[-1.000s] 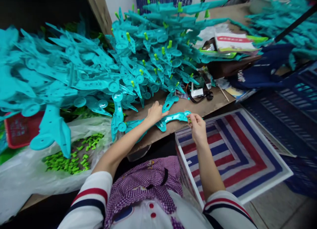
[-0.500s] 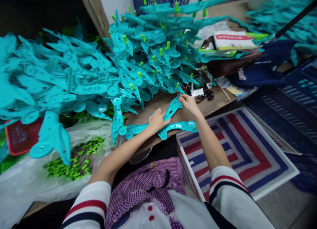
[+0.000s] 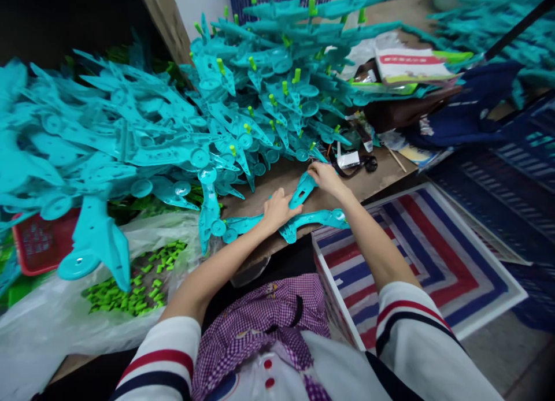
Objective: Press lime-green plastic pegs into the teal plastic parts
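Between both hands lies a teal part.

White sleeves banded red and navy — purple gingham bib, red buttons.

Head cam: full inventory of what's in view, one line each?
teal plastic parts: large heap, too many to count, teal, across the bench
green pegs: many loose, green, in plastic bag at left
red basket: one, far left
striped box: one, red, white and blue, right of bench
booklet: one, white and red, upper right
bench: one, brown
left hand: on a flat teal piece at bench edge
right hand: at the end of another teal piece
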`<state>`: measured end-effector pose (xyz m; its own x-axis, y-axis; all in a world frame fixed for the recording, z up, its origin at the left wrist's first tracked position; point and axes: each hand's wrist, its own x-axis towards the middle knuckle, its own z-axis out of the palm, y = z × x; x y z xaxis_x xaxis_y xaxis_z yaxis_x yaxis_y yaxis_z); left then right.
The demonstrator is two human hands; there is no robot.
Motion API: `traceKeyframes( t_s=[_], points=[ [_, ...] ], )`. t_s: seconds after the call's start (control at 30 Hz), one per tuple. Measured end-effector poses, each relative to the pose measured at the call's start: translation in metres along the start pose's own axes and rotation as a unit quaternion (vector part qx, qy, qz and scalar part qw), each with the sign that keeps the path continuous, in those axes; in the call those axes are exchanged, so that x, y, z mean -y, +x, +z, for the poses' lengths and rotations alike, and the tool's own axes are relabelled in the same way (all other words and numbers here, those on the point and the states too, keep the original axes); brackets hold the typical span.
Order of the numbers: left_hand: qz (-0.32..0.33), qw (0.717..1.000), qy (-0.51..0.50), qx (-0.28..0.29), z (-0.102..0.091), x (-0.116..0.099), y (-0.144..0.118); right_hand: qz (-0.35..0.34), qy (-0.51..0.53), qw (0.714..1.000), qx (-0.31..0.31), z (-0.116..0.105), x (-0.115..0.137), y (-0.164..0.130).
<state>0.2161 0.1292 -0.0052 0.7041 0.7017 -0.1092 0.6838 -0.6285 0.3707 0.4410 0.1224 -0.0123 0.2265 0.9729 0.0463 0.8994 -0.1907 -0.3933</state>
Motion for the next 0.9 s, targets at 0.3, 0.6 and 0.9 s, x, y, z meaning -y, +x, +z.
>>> traceKeyframes(
  t_s=[0.3, 0.6, 0.9],
  points=[
    [0.008, 1.0, 0.019, -0.007, 0.001, -0.002, -0.001, -0.004, -0.093, 0.993, 0.069, -0.001, -0.004, 0.01],
    [-0.002, 1.0, 0.001, -0.005, -0.006, -0.002, 0.0, 0.014, 0.056, 0.998, -0.029, -0.002, 0.002, -0.007],
    [0.052, 0.998, -0.029, 0.028, -0.024, -0.021, -0.017, 0.339, 0.317, 0.809, -0.362, -0.012, -0.034, -0.188]
  ],
)
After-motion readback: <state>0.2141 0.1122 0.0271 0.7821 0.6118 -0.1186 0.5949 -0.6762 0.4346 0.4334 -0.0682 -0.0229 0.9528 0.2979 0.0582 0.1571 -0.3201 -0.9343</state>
